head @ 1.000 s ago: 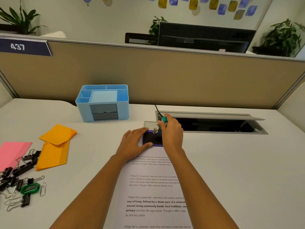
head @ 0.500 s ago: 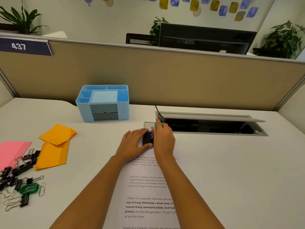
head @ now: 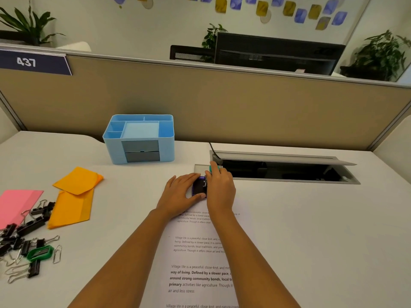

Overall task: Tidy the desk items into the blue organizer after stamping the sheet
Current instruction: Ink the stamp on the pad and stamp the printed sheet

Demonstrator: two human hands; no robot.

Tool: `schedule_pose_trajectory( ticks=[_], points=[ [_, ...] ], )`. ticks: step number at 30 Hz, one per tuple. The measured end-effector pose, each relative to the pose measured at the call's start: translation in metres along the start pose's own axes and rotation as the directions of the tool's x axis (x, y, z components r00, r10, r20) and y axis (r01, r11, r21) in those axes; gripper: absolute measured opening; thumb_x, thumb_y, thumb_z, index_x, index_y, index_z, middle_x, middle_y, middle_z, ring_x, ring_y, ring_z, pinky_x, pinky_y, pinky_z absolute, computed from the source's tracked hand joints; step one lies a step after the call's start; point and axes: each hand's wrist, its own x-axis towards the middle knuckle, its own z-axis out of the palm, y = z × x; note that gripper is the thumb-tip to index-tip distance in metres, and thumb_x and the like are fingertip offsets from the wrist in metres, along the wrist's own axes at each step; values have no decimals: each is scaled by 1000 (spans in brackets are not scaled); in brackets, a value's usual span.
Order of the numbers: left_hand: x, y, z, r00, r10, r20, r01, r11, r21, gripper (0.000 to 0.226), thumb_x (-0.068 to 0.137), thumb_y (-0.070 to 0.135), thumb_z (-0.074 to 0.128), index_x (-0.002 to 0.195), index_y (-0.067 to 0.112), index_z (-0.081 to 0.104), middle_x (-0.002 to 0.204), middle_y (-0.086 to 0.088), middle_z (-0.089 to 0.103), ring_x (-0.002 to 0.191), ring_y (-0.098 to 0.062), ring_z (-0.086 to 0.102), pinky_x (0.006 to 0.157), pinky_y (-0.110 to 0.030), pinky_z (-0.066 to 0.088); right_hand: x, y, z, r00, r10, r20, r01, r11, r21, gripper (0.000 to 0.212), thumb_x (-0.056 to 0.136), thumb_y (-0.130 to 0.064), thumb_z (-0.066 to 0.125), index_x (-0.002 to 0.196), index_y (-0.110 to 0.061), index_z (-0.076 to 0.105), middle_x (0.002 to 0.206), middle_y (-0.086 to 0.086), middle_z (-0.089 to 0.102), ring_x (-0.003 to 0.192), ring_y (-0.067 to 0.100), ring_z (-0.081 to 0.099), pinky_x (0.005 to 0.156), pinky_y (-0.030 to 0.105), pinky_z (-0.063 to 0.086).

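Note:
A printed sheet [head: 200, 258] lies on the white desk in front of me. At its far end sits a dark purple ink pad [head: 198, 187]. My left hand [head: 180, 195] rests flat against the pad's left side, thumb along its near edge. My right hand [head: 220, 187] is closed around a stamp with a teal handle [head: 215, 168], pressing it down over the pad's right part. The stamp's face is hidden. A blue organizer [head: 140, 138] with two grey drawers stands at the back left, its top compartments empty.
Orange folded papers [head: 75, 196], a pink sheet [head: 15, 205], black binder clips [head: 26, 227], paper clips [head: 56, 254] and a green clip [head: 40, 252] lie at the left. An open cable trough [head: 284, 170] runs behind my right hand. A tan partition closes the back.
My right hand has shifted left with the stamp and lowered onto the ink pad, covering more of it. My left hand has stayed against the pad.

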Motion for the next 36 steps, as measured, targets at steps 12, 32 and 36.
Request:
schedule_pose_trajectory(
  ticks=[12, 32, 36],
  points=[
    [0, 1, -2, 1000, 0, 5, 0, 1000, 11, 102, 59, 92, 16, 141, 34, 28, 150, 8, 33, 139, -14, 30, 118, -37, 7, -19, 10, 11, 984, -77, -159, 78, 997, -1, 57, 51, -19, 90, 104, -7, 73, 81, 7, 75, 73, 23, 73, 54, 29, 59],
    [-2, 3, -2, 1000, -10, 16, 10, 1000, 10, 110, 53, 95, 6, 141, 34, 27, 151, 8, 32, 140, -14, 29, 118, -40, 6, -14, 5, 12, 976, -79, -203, 73, 997, -39, 60, 50, -22, 91, 106, -11, 72, 77, 3, 74, 73, 19, 72, 54, 26, 58],
    [-2, 2, -2, 1000, -7, 12, 7, 1000, 8, 115, 49, 95, 0, 142, 34, 26, 151, 8, 31, 140, -14, 28, 118, -40, 6, -26, 12, 18, 971, -118, -207, 117, 993, -20, 62, 52, -21, 90, 110, -9, 70, 86, 6, 75, 81, 22, 72, 59, 28, 59]
  ],
)
